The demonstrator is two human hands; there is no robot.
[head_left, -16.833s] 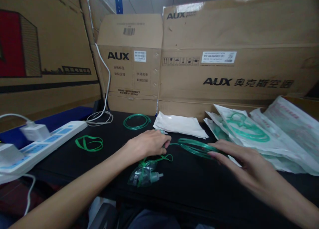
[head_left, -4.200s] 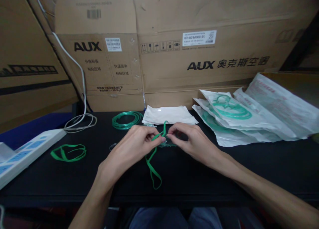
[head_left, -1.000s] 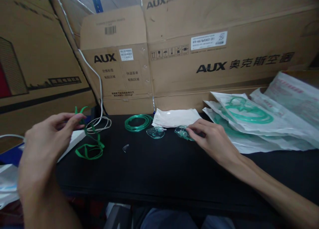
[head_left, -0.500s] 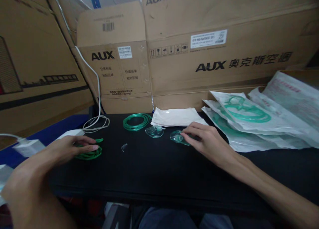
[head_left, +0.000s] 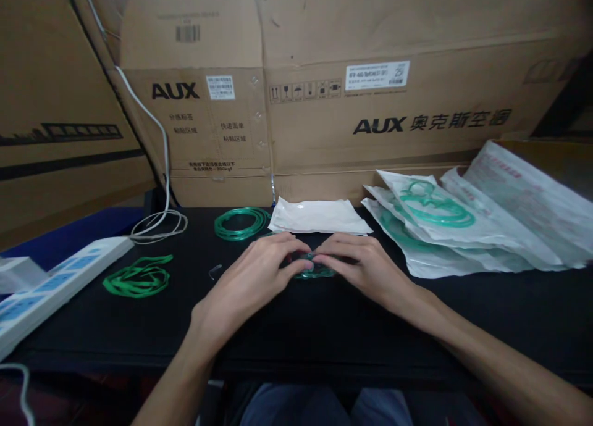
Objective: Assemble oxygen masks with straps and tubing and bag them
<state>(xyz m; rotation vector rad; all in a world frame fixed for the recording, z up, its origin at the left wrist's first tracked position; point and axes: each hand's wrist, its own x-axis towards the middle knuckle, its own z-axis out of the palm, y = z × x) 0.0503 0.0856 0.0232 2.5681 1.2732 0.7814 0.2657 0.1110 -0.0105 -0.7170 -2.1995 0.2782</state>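
My left hand and my right hand meet near the middle of the black table, fingertips almost touching. Both are closed on a clear, green-tinted face mask, whose lower rim shows below the fingers. The exact part of the mask under the fingertips is hidden. A second such mask is mostly covered by my left hand. Left of that hand lies a small clear curved piece. Farther left rests a loose bundle of green elastic strap. Behind my left hand sits a coil of green tubing.
A flat white packet lies behind my hands. White pouches with green tubing are stacked at the right. On the left are a white power strip and a looped white cable. Tall cardboard boxes wall off the back.
My left hand has let go of the green strap and moved right to the mask. My right hand has shifted slightly left with the mask. The view has turned a little.
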